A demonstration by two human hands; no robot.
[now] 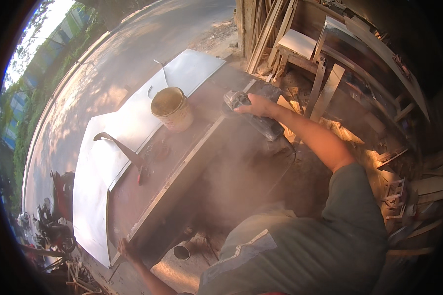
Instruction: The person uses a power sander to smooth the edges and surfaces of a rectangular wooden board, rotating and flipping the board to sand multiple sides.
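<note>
The right hand [255,104] is closed around a grey angle grinder [253,117] at the far end of a long wooden board [182,167]; the left hand [125,248] grips the board's near end; a tan bucket [172,108] stands left of the grinder.

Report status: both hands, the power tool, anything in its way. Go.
Right hand in grip on the power sander, on the board's far end. Left hand holds the long board at its near end. Bucket stands left of the sander, apart; dust all around.
</note>
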